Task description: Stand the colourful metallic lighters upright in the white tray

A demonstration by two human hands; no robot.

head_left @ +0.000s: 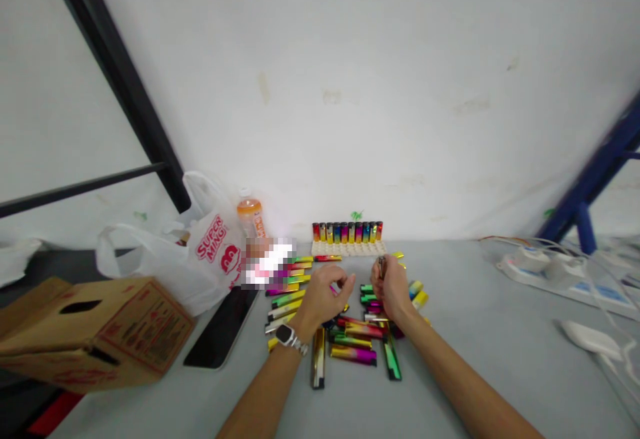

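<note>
My right hand (393,287) is closed round a lighter (382,263); only its metal top shows above the fingers. My left hand (324,294), with a watch (287,337) on its wrist, is bent over the pile with a gap between thumb and curled fingers. Nothing shows in it, and some fingertips are hidden. Loose shiny lighters in several colours lie around both hands, among them a purple and yellow lighter (354,356) and a green lighter (393,358). Behind them, a row of upright lighters (345,232) stands in a white tray (350,248) by the wall.
On the left are a cardboard box (135,326), a white plastic bag (175,276), a bottle (251,217) and a dark phone or tablet (223,326). To the right, a power strip (565,279) carries plugs and cables, with a white adapter (590,340) nearer me.
</note>
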